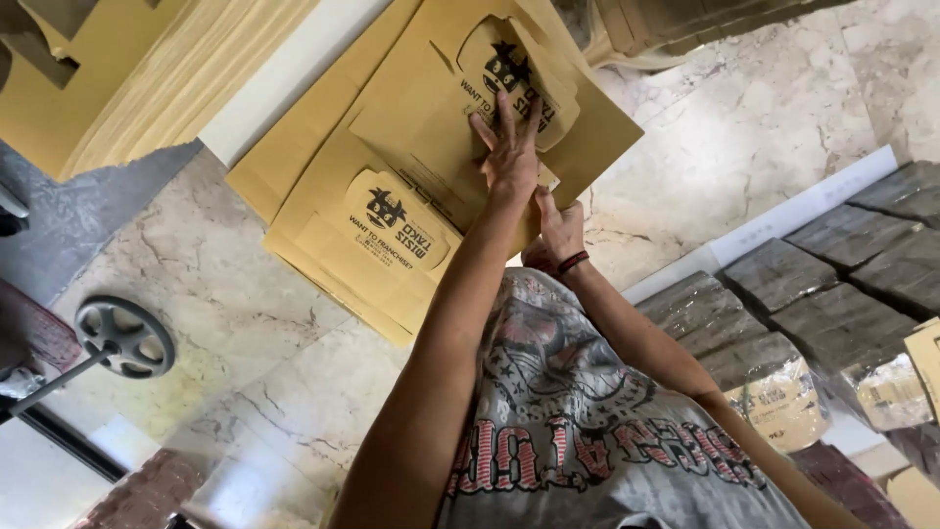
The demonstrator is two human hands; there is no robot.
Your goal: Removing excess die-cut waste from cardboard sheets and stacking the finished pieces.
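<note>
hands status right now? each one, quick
Left hand: open, fingers spread, pressed flat on the brown printed cardboard sheet.
Right hand: at the sheet's edge, partly hidden; grip cannot be told.

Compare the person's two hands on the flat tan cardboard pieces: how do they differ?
The left hand lies flat with fingers spread on top of the upper tan cardboard piece, pressing down; the right hand sits nearer the body, at that piece's edge, partly tucked under it. The right wrist wears a dark red band; the left is bare. Both are bare hands touching the same cardboard.
</note>
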